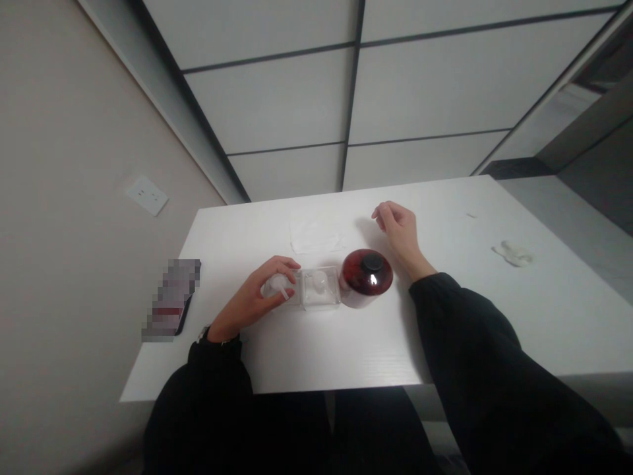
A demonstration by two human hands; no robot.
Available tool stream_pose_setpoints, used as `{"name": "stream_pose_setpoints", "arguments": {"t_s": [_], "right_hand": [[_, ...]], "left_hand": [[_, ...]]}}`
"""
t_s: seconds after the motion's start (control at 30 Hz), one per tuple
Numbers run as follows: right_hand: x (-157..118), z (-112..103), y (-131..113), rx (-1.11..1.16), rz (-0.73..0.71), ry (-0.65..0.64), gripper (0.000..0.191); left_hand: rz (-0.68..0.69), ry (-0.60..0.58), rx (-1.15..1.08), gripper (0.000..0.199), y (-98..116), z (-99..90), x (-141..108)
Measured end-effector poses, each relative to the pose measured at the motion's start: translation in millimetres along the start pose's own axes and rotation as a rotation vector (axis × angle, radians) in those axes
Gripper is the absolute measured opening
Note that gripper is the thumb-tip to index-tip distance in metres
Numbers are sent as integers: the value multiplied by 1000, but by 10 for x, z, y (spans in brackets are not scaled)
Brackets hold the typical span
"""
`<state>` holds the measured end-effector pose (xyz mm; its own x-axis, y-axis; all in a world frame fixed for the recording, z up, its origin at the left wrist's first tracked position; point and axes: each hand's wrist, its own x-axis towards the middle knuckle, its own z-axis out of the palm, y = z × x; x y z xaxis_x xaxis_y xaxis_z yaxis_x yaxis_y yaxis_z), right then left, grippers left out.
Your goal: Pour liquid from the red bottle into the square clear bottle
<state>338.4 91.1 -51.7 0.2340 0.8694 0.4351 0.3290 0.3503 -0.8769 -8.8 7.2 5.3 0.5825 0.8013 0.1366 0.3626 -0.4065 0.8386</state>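
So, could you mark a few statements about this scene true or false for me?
1. The left hand has its fingers over one end of the clear, rectangular plastic container. True.
2. The round, glossy dark red lid with a black knob is left of that container. False: it is to the right.
3. The right hand grips the lid. False: it is off the lid, loosely curled beyond it.
4. A crumpled, whitish, cloth-like piece lies on the white table. True.

The lid (pixel 366 272) is showing a glossy finish; the container (pixel 321 289) is appearing clear, smooth and plastic-like.
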Motion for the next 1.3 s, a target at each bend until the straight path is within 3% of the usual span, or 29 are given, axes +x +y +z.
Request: {"name": "stream_pose_setpoints", "arguments": {"t_s": [0.4,0.67,1.3], "right_hand": [[9,2,19,-10,14,-3,65],[5,4,20,-9,31,-13,62],[6,-3,16,-20,3,-18,62]], "left_hand": [[42,12,-22,14,-14,-1,-16],[29,1,1,24,55,-25,-20],[-4,4,-97,23,13,-19,-50]]}}
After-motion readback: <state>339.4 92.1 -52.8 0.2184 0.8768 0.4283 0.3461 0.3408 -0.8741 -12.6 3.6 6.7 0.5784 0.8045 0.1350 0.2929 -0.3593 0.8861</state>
